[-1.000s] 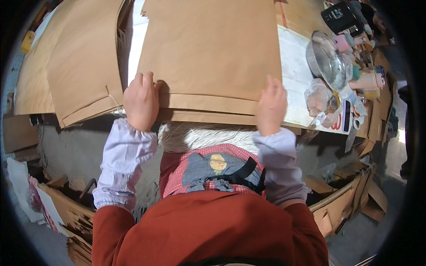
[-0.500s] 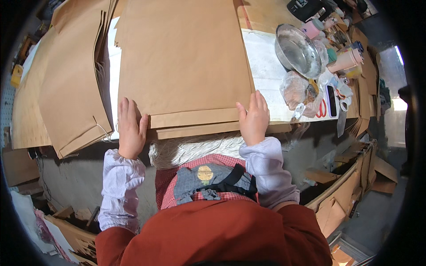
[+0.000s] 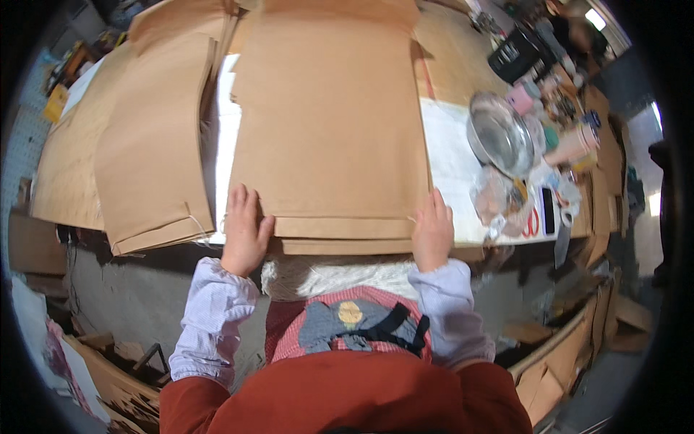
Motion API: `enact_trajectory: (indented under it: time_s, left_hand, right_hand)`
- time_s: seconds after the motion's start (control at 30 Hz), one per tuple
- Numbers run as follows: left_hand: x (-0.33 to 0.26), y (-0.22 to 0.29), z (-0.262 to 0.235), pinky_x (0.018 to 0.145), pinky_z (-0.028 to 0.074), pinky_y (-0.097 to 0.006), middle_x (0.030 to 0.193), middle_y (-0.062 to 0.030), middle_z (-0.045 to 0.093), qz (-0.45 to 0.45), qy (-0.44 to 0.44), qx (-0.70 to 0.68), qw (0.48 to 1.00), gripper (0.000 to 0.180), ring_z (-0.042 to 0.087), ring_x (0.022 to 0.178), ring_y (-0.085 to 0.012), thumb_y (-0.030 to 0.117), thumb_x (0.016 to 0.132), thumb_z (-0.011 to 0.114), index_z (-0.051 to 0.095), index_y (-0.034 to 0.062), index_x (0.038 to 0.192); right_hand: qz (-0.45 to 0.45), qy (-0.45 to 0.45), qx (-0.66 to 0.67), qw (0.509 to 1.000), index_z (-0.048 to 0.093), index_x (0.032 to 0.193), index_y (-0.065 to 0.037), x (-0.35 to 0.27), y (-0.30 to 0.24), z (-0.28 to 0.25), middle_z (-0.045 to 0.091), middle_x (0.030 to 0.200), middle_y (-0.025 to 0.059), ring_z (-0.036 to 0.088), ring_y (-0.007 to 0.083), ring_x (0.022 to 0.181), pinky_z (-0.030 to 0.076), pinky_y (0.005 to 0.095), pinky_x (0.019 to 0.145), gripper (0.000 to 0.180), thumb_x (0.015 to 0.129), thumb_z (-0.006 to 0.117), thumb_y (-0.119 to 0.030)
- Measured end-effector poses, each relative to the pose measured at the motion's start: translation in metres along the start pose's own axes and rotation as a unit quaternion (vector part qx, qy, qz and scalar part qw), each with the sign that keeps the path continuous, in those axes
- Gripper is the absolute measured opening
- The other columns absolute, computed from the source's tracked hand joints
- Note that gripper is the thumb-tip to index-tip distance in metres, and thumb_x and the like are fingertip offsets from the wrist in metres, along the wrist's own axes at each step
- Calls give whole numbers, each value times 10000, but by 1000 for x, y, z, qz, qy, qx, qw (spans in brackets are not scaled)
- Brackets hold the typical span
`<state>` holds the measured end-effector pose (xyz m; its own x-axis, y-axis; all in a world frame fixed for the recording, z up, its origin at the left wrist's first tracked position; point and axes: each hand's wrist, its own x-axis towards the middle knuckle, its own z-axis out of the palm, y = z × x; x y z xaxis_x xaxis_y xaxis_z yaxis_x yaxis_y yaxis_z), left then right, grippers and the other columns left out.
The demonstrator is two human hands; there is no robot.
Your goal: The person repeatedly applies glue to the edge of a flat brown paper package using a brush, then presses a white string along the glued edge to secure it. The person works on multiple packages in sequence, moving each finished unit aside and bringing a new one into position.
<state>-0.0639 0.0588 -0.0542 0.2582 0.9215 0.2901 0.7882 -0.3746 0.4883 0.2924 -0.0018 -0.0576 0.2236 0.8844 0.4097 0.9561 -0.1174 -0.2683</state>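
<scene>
A large brown paper bag lies flat on the table in front of me, its folded bottom flap along the near edge. My left hand presses flat on the bag's near left corner. My right hand rests on the near right corner, fingers together over the folded edge. Neither hand grips anything; both lie palm down on the paper.
A stack of similar brown bags lies to the left. At the right stand a metal bowl, a clear plastic bag, red-handled scissors, cups and a black box. Cardboard pieces lie below the table edge.
My view has shifted so the table sits lower and larger. Both hands stayed on the bag's near corners, the left hand spreading flatter on the paper.
</scene>
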Motion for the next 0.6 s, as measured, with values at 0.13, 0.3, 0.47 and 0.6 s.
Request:
enact_trajectory:
  time_s: [0.13, 0.3, 0.47, 0.6]
  left_hand:
    - [5, 10, -7, 1136, 242, -504, 1448, -345, 311, -39, -37, 5, 999, 636, 254, 1370, -501, 197, 850, 658, 389, -94, 1349]
    - [7, 2, -30, 961, 430, -420, 1250, -254, 508, -102, 75, -99, 987, 591, 518, 1133, -374, 181, 844, 697, 438, -86, 1304]
    - [2, 8, -52, 561, 450, -316, 657, -73, 558, -425, -109, -477, 762, 273, 512, 589, -178, 166, 873, 690, 595, -68, 977]
    - [-15, 5, -80, 523, 426, -423, 598, -166, 527, -28, 161, -44, 986, 252, 542, 537, -290, 222, 928, 608, 576, 44, 753]
  right_hand:
    - [-4, 23, 70, 997, 594, 1167, 34, 5, -1, -5, 581, 1183, 182, 540, 376, 1041, 458, 444, 896, 382, 793, 645, -18]
    - [265, -82, 645, 712, 542, 1205, 81, 13, 13, -44, 631, 1170, 160, 638, 201, 997, 519, 299, 851, 310, 899, 534, 29]
    - [232, -222, 551, 770, 540, 1202, 69, 15, 18, -63, 665, 1076, 137, 643, 161, 923, 509, 267, 803, 274, 942, 490, -3]
    - [75, -123, 350, 926, 560, 1201, 53, 5, -26, -17, 675, 1015, 146, 638, 176, 871, 502, 301, 781, 270, 980, 473, -74]
